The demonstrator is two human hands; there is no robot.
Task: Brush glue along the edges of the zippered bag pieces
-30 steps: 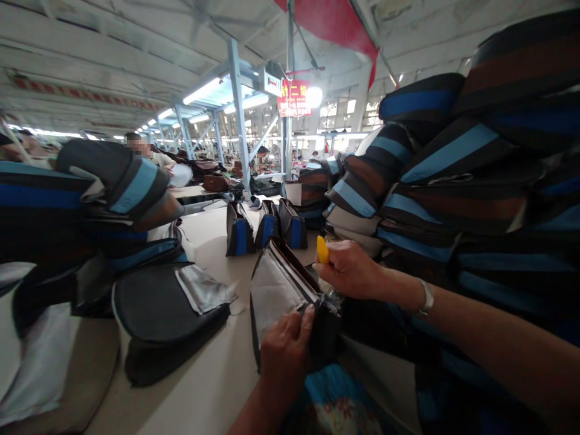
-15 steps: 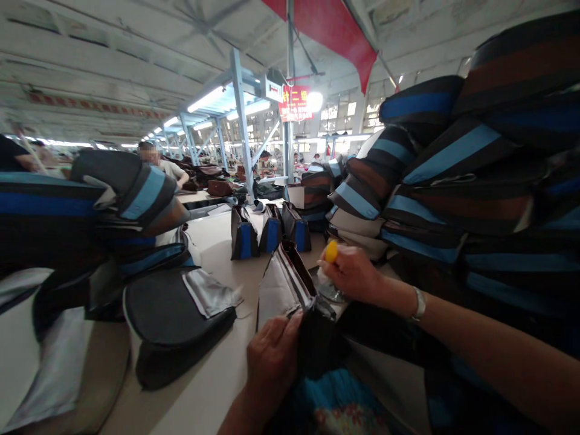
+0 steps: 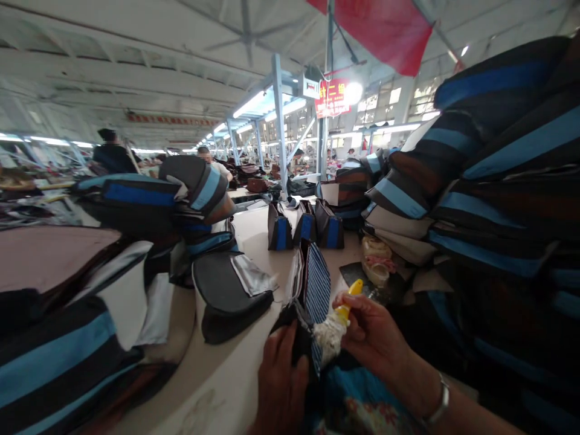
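In my right hand (image 3: 376, 338) is a yellow-handled brush (image 3: 356, 293), fingers closed round its handle. Its whitish, caked head (image 3: 330, 335) touches the striped lining of an unfinished bag (image 3: 317, 281) at the near end. That bag stands on edge in front of me, with pale layers on its left side and blue-and-white stripes on its right. My left hand (image 3: 283, 368) grips the bag's dark near edge, fingers bent over it; the thumb side is partly hidden. Right of the bag, a crusted glue pot (image 3: 378, 266) sits on a dark sheet.
Three small dark bags with blue stripes (image 3: 306, 226) stand on the pale table (image 3: 247, 229) ahead. A black flap piece (image 3: 231, 296) lies to the left. Tall piles of striped bags (image 3: 489, 205) rise at right, more (image 3: 136, 199) at left. Co-workers (image 3: 113, 154) are farther back.
My right hand has brought the brush nearer, down to the bag. The bag has turned so its striped lining shows. The view has swung left, revealing the glue pot.
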